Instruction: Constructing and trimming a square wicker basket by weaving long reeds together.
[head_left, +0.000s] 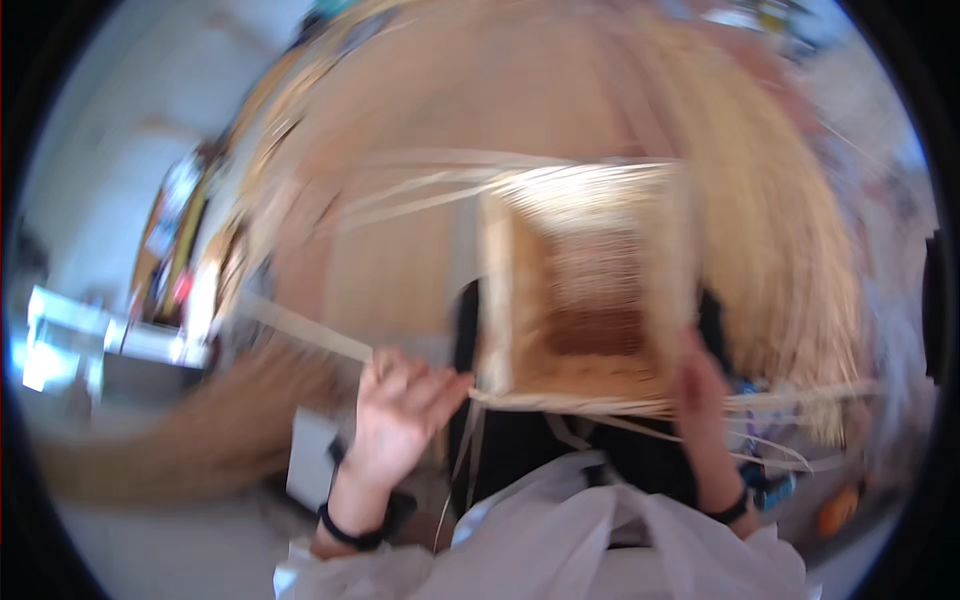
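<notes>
An open-topped rectangular basket (590, 280) woven from pale straw-coloured strips sits over my lap, its hollow facing up and its inside darker toward the bottom. My left hand (400, 410) is closed beside its near left corner, with the fingertips at the rim. A flat pale strip (315, 330) runs out of that hand toward the upper left. At the near right corner my right hand (701, 395) grips the basket's side; motion blurs its fingers. Loose weaving strips (420, 190) stick out from the far left corner, and others trail from the near edge.
A large bundle of long straw-coloured strands (770, 230) lies to the right. Another brownish bundle (190, 430) spreads at the left. A pale board-like surface (400, 265) lies beyond my left hand. A white box-like object (312, 455) stands near my left forearm. Much is blurred.
</notes>
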